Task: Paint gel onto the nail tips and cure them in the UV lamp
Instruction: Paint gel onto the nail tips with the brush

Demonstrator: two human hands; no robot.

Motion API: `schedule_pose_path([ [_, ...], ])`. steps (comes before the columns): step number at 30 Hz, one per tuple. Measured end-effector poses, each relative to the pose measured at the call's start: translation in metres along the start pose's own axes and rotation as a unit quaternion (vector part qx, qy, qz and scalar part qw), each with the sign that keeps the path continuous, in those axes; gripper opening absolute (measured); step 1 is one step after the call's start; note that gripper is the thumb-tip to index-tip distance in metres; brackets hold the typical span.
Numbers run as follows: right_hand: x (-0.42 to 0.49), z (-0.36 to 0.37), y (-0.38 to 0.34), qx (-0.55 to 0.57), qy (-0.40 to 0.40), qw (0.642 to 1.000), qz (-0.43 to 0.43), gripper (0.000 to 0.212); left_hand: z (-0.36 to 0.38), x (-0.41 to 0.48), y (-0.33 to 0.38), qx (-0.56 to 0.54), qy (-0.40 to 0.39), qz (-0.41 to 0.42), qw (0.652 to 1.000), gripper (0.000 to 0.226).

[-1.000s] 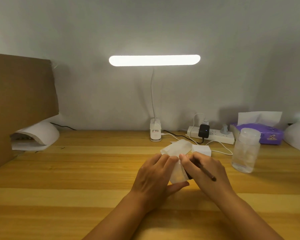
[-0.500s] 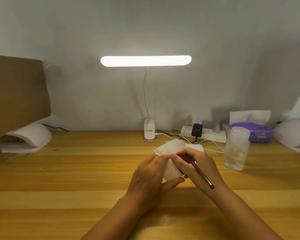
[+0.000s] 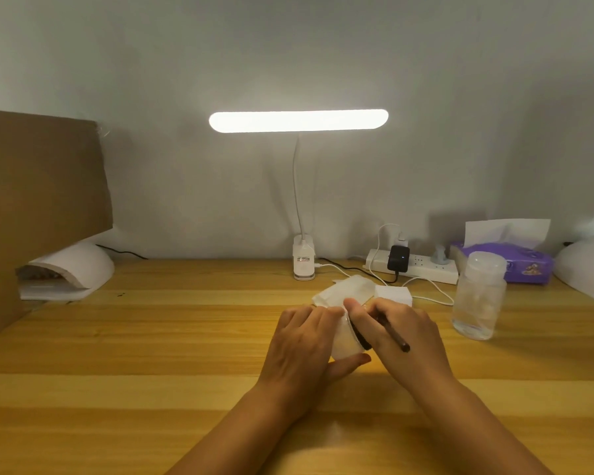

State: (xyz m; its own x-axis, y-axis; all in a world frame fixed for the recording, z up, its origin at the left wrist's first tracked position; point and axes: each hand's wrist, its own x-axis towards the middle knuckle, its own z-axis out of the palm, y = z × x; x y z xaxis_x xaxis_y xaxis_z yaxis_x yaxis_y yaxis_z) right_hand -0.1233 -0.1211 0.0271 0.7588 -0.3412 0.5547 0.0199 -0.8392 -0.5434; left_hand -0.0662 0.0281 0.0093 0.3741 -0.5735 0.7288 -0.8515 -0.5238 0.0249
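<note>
1. We see two bare hands close together over a wooden table (image 3: 151,337), near its middle.
2. The left hand (image 3: 302,351) has its fingers curled over a folded white wipe (image 3: 342,342). Its thumb sits under the wipe, so the wipe is squeezed between thumb and fingers.
3. The right hand (image 3: 403,341) pinches a thin dark brush (image 3: 395,337). The long handle sticks out over the hand, toward us and to the right.
4. The front end of the brush goes into the wipe, so we cannot see its hairs. A dark strip shows where the wipe meets the right hand. We cannot tell what it is.
5. A white UV lamp (image 3: 83,269) sits at the far left of the table, well apart from the hands. Its open mouth faces left, next to a big brown cardboard sheet (image 3: 42,200). We cannot tell what is inside it.
6. Another white dome (image 3: 583,269) sits at the far right edge.
7. More white wipes (image 3: 343,289) and a small stack of pads (image 3: 393,294) lie just behind the hands.
8. A clear bottle (image 3: 479,296) stands upright to the right of the hands.
9. Behind the bottle, by the wall, are a purple tissue box (image 3: 522,265) and a white power strip (image 3: 422,267) with plugs in it.
10. A desk lamp (image 3: 299,121) shines brightly above the table.
</note>
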Motion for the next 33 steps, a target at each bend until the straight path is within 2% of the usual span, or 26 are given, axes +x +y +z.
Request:
schedule_pose_path([
  [4, 0.001, -0.007, 0.006, -0.029, -0.023, 0.997, 0.066, 0.079, 0.003, 0.001, 0.002, 0.024, 0.015, 0.028, 0.999, 0.06],
  [8, 0.008, -0.017, 0.011, 0.062, -0.059, 0.996, -0.018, 0.054, 0.001, 0.003, 0.003, -0.041, -0.005, -0.043, 0.998, 0.063],
  [10, 0.008, -0.017, 0.009, 0.074, -0.074, 0.994, -0.025, 0.048, 0.0, 0.002, 0.0, -0.055, -0.007, -0.064, 0.996, 0.065],
  [14, 0.002, -0.01, 0.002, -0.06, -0.039, 0.997, -0.014, 0.07, 0.005, 0.0, -0.003, 0.003, 0.019, -0.014, 1.0, 0.063],
  [15, 0.001, -0.01, 0.0, -0.064, -0.034, 0.997, 0.0, 0.072, 0.006, 0.0, -0.002, 0.011, 0.039, -0.001, 0.999, 0.061],
  [17, 0.003, -0.016, -0.001, -0.001, -0.037, 0.998, 0.053, 0.074, 0.007, 0.002, -0.003, 0.002, 0.073, -0.006, 0.997, 0.058],
  [18, 0.006, -0.021, 0.002, 0.042, -0.028, 0.996, 0.074, 0.072, 0.006, 0.003, -0.006, -0.01, 0.088, -0.033, 0.995, 0.058],
  [20, 0.016, -0.034, 0.012, 0.081, 0.033, 0.992, 0.089, 0.065, 0.003, 0.005, -0.017, -0.038, 0.114, -0.145, 0.982, 0.063],
  [22, 0.027, -0.045, 0.024, 0.05, 0.097, 0.992, 0.056, 0.049, 0.0, 0.004, -0.038, -0.059, 0.09, -0.286, 0.952, 0.07],
  [23, 0.032, -0.047, 0.031, 0.011, 0.099, 0.995, 0.022, 0.037, 0.0, 0.002, -0.05, -0.059, 0.061, -0.344, 0.935, 0.072],
  [25, 0.041, -0.048, 0.045, -0.104, 0.044, 0.993, -0.044, 0.016, 0.0, -0.002, -0.068, -0.063, -0.008, -0.429, 0.901, 0.069],
  [26, 0.045, -0.047, 0.051, -0.157, -0.002, 0.985, -0.071, 0.017, 0.001, -0.002, -0.071, -0.066, -0.042, -0.449, 0.89, 0.065],
  [29, 0.058, -0.042, 0.069, -0.291, -0.117, 0.937, -0.152, 0.036, 0.009, -0.002, -0.07, -0.079, -0.091, -0.446, 0.887, 0.053],
  [33, 0.077, -0.028, 0.082, -0.345, -0.175, 0.896, -0.218, 0.054, 0.017, 0.002, -0.071, -0.073, -0.102, -0.444, 0.887, 0.065],
])
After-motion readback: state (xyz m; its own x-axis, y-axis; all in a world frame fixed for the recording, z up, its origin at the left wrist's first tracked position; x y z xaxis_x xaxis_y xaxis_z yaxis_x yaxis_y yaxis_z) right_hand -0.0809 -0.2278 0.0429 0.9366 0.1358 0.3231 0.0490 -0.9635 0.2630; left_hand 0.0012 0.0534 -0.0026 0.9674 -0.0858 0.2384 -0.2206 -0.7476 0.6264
